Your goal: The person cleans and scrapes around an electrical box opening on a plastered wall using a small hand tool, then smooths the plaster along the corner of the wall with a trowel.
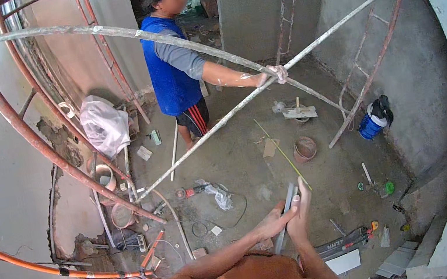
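My left hand (273, 221) is closed over a thin grey flat piece (290, 192), which I see almost edge-on and tilted. My right hand (299, 215) presses against its right side, fingers long and pointing away from me. The two hands meet, so the middle of the piece is hidden. A thin yellow strip (275, 144), like a measuring tape blade, runs from beside my right fingertips toward the far floor; whether I hold its end is unclear. Across from me a co-worker (170, 65) in a blue vest grips the crossing scaffold braces (220, 121) with one hand.
Rusty scaffold frames (34, 136) rise at left and right. On the floor lie a red angle grinder (190, 192) with its cord, a bucket (305, 149), a trowel (299, 112), a black-grey tile cutter (341, 244) and white tiles (343, 263). An orange hose (19, 262) curves along the left.
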The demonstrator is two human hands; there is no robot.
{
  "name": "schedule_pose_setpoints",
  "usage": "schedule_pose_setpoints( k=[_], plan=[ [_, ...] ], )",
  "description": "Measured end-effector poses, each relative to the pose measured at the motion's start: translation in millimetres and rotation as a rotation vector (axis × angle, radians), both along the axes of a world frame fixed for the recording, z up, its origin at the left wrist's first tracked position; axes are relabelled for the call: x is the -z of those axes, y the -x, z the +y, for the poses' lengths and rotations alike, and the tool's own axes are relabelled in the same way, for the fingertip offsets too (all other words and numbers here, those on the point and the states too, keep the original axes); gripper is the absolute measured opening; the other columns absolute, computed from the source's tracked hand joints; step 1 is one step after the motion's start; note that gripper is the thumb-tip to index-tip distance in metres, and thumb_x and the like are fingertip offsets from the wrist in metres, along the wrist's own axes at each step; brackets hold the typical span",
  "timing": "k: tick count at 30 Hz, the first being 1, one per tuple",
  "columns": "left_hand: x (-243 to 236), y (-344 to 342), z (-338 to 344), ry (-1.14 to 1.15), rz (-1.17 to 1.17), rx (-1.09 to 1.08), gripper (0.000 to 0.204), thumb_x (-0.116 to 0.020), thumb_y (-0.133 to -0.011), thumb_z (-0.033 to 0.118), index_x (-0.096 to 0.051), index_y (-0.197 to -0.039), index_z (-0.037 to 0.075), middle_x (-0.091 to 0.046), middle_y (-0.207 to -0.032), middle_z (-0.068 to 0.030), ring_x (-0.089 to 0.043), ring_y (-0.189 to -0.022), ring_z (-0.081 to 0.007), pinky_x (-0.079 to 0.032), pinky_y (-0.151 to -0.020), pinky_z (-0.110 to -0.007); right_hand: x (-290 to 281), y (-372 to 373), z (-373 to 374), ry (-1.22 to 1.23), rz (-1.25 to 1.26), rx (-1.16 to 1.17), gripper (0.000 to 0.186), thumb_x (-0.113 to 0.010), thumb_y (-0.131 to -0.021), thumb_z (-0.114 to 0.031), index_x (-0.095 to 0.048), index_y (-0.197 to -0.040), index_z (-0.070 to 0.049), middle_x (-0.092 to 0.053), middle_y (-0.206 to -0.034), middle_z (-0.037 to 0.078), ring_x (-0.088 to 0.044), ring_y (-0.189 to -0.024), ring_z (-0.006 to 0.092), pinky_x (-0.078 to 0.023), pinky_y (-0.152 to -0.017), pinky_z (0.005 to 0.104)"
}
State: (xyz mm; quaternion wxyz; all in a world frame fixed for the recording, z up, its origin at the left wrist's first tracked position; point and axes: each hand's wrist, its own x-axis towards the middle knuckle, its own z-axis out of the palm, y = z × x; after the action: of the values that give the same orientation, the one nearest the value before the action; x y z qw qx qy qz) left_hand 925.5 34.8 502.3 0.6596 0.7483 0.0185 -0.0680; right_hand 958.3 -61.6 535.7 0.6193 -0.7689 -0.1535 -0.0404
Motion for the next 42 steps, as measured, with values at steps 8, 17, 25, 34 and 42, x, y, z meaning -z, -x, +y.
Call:
schedule_pose_setpoints(
  k=[8, 17, 25, 34, 42],
  plan=[
    [-0.5, -19.5, 45.7, 0.761, 0.171, -0.448, 0.072, -0.044, -0.086, 0.062, -0.041, -0.118, -0.004, -0.053, -0.107, -0.0178, -0.061, -0.092, -0.0265, -0.050, -0.077, -0.038, 13.8, 28.2, -24.9, 0.057, 0.112, -0.557, 0.059, -0.014, -0.098, -0.039, -0.033, -0.135, 0.003, -0.023, -0.145, 0.022, -0.031, -0.130, 0.0290, -0.025, -0.107, 0.0379],
    [15.3, -15.3, -7.8, 0.233, 0.124, -0.443, 0.074, -0.038, -0.087, 0.064, -0.046, -0.124, 0.000, -0.053, -0.113, -0.0169, -0.055, -0.104, -0.0211, -0.044, -0.088, -0.033, -10.4, 15.0, 2.3, 0.058, -0.286, -0.025, 0.055, -0.023, -0.099, -0.037, -0.040, -0.130, 0.004, -0.041, -0.133, 0.021, -0.038, -0.124, 0.0309, -0.026, -0.105, 0.0387],
    [-9.8, -21.6, 21.0, 0.996, 0.174, -0.370, 0.075, -0.032, -0.088, 0.066, -0.047, -0.117, -0.002, -0.055, -0.110, -0.0164, -0.054, -0.105, -0.0282, -0.042, -0.093, -0.040, 4.8, 16.9, -11.6, 0.052, -0.227, -0.429, 0.052, -0.026, -0.099, -0.035, -0.043, -0.128, 0.004, -0.038, -0.136, 0.025, -0.036, -0.127, 0.0358, -0.025, -0.106, 0.0417],
    [-11.5, -21.1, 5.6, 1.057, 0.174, -0.321, 0.075, -0.033, -0.087, 0.066, -0.042, -0.123, 0.000, -0.055, -0.108, -0.0177, -0.055, -0.103, -0.0292, -0.047, -0.087, -0.043, -12.7, -0.2, -4.1, 0.177, -0.424, -0.096, 0.039, -0.037, -0.095, -0.024, -0.066, -0.088, 0.000, -0.064, -0.100, 0.018, -0.059, -0.099, 0.0344, -0.041, -0.094, 0.0399],
    [-19.7, -20.5, 18.9, 0.955, 0.133, -0.418, 0.071, -0.040, -0.087, 0.064, -0.047, -0.115, 0.000, -0.054, -0.098, -0.0157, -0.055, -0.103, -0.0265, -0.047, -0.086, -0.038, -26.4, 7.8, -6.3, 0.030, -0.239, -0.082, 0.030, -0.043, -0.093, -0.020, -0.056, -0.108, 0.002, -0.059, -0.105, 0.018, -0.056, -0.095, 0.0326, -0.038, -0.091, 0.0432]
  ],
)
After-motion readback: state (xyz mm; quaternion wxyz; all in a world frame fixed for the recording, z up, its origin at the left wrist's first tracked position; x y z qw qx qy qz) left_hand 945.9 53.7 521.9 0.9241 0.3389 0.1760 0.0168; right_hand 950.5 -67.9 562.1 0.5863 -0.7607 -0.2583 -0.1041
